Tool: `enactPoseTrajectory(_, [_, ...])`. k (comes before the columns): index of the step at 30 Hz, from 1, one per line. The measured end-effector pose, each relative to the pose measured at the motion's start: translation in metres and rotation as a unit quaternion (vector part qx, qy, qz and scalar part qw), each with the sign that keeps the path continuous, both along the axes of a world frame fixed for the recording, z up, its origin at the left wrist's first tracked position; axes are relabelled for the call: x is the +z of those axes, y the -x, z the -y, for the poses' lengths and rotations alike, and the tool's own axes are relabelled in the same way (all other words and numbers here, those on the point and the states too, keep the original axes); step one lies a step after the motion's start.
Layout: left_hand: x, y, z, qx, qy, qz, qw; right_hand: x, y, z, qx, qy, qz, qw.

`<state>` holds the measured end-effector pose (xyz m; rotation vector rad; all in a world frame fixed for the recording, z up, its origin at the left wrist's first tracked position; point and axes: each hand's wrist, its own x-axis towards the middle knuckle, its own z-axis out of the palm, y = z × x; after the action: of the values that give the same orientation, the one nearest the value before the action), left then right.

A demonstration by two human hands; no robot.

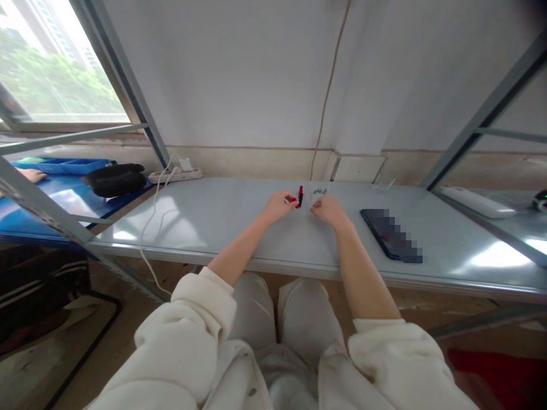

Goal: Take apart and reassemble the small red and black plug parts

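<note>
Both hands in close together over the grey table (222,213)!
Left hand (280,205) pinches a red piece (291,199), a red-and-black piece (301,197) right at its fingertips; right hand (328,209), fingers drawn together, is just beside small grey pieces (319,192), its grip too small to read. Dark phone (384,230) lying to the right, white power strip (188,175) far left, black pouch (115,180) farther left still.

part (300,197) btwn hands (326,208) over tbl (213,210), phone (388,234) on it to r, pwr strip (188,175) back l.
</note>
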<state>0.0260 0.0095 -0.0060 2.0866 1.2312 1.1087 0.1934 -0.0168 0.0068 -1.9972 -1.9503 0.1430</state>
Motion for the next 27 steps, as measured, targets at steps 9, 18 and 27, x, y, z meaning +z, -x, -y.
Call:
enactPoseTrajectory(9, [-0.02, -0.019, -0.007, 0.039, -0.005, -0.064, 0.997, -0.007, 0.005, -0.005, -0.003, 0.026, 0.024, 0.999])
enactPoseTrajectory(18, [-0.029, -0.02, -0.002, 0.071, -0.03, -0.105, 0.992, -0.008, 0.007, -0.005, -0.022, 0.011, 0.02, 0.999])
enactPoseTrajectory(27, [-0.019, -0.011, 0.014, 0.057, -0.11, -0.121, 0.985, -0.013, 0.005, -0.009, -0.042, 0.002, 0.018, 0.999])
